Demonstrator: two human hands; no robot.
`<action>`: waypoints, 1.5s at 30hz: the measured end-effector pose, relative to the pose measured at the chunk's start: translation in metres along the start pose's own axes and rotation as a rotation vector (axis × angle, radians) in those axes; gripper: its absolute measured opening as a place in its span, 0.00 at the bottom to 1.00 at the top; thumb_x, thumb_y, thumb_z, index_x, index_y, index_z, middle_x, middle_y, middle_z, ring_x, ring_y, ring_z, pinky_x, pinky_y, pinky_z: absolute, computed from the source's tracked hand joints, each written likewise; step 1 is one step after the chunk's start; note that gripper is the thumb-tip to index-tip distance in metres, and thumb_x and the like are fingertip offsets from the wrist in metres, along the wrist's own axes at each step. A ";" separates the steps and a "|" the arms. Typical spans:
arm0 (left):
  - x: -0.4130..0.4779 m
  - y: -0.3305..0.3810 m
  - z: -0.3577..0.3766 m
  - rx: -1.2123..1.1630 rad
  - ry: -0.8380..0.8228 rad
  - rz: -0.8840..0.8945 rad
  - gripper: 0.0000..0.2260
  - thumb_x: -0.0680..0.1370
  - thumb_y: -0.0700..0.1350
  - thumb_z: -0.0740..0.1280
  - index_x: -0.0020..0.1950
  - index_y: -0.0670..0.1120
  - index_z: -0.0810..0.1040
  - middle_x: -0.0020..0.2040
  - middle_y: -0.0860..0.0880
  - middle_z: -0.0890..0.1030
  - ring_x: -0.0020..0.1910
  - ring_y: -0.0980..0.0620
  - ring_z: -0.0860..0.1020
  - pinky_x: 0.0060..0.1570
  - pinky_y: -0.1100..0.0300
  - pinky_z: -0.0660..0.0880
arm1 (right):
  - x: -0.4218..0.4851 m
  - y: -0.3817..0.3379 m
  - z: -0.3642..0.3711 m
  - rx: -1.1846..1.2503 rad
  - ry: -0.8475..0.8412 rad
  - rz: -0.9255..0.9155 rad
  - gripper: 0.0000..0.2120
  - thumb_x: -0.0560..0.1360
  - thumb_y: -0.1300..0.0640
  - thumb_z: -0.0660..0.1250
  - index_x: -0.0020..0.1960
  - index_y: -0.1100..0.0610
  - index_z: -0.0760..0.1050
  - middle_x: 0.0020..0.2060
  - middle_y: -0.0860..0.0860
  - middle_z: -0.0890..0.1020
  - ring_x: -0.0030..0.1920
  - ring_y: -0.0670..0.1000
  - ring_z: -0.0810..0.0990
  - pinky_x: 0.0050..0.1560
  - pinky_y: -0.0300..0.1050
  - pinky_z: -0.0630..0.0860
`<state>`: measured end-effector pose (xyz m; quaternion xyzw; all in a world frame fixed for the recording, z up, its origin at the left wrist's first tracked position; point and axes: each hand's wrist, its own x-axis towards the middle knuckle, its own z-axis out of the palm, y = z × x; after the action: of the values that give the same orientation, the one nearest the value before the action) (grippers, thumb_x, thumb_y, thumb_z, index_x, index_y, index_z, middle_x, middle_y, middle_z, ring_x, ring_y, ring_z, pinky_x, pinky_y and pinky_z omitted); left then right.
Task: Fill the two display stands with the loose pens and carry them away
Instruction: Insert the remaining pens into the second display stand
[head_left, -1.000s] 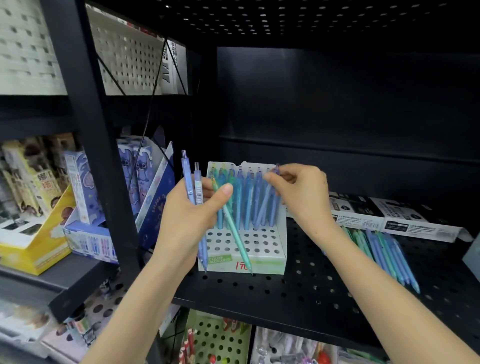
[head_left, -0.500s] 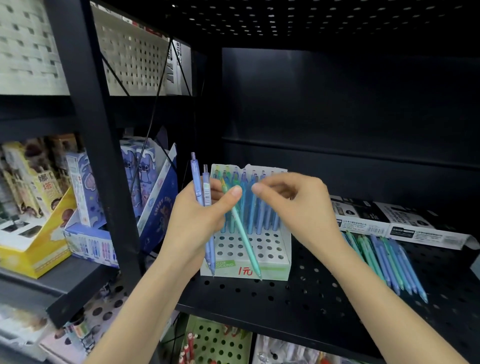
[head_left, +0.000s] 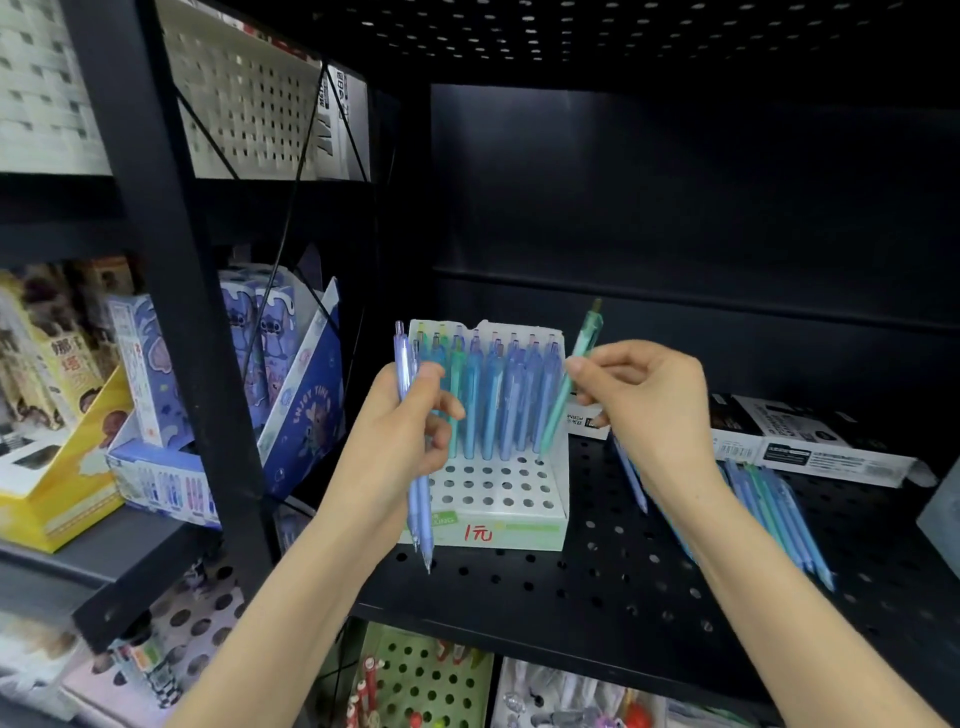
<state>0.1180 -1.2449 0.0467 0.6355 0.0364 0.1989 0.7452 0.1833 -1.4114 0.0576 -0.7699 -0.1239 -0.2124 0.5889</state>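
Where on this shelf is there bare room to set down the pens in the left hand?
Bare shelf lies between the display stand and the loose pens, and along the front edge before the stand. Right of that it is crowded: loose pens, then boxes behind them. The stand's front hole rows are empty too.

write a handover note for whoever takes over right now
Left hand grips two purple pens in front of the display stand.
Right hand pinches a green pen, tilted, tip near the filled rows' right end.
Stand sits on the black shelf: back rows hold pens, front holes empty.
Loose pens lie on the shelf to its right; only one stand in view.
Left: seat held pens, load loose ones, fill second stand, carry both away.
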 end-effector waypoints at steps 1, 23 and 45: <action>-0.001 -0.001 0.000 0.004 -0.004 -0.004 0.06 0.82 0.46 0.56 0.53 0.47 0.70 0.34 0.49 0.74 0.23 0.59 0.65 0.20 0.69 0.60 | 0.000 0.005 0.004 -0.022 0.019 0.000 0.04 0.70 0.53 0.73 0.40 0.53 0.80 0.33 0.49 0.83 0.35 0.48 0.82 0.40 0.50 0.80; -0.009 -0.015 -0.014 0.038 -0.164 -0.068 0.08 0.78 0.46 0.62 0.49 0.43 0.78 0.35 0.51 0.74 0.32 0.57 0.72 0.24 0.67 0.65 | -0.001 0.021 0.034 -0.299 0.072 -0.086 0.08 0.72 0.49 0.70 0.42 0.54 0.80 0.35 0.44 0.81 0.37 0.42 0.78 0.40 0.39 0.73; -0.012 -0.015 -0.003 0.122 -0.300 0.076 0.07 0.79 0.43 0.62 0.49 0.41 0.76 0.33 0.49 0.77 0.27 0.53 0.69 0.32 0.63 0.71 | -0.042 -0.020 0.022 -0.041 -0.224 -0.052 0.05 0.71 0.49 0.70 0.37 0.47 0.82 0.38 0.44 0.83 0.41 0.49 0.78 0.45 0.45 0.77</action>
<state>0.1105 -1.2482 0.0294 0.7029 -0.0874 0.1273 0.6944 0.1413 -1.3828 0.0497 -0.7974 -0.2043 -0.1426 0.5497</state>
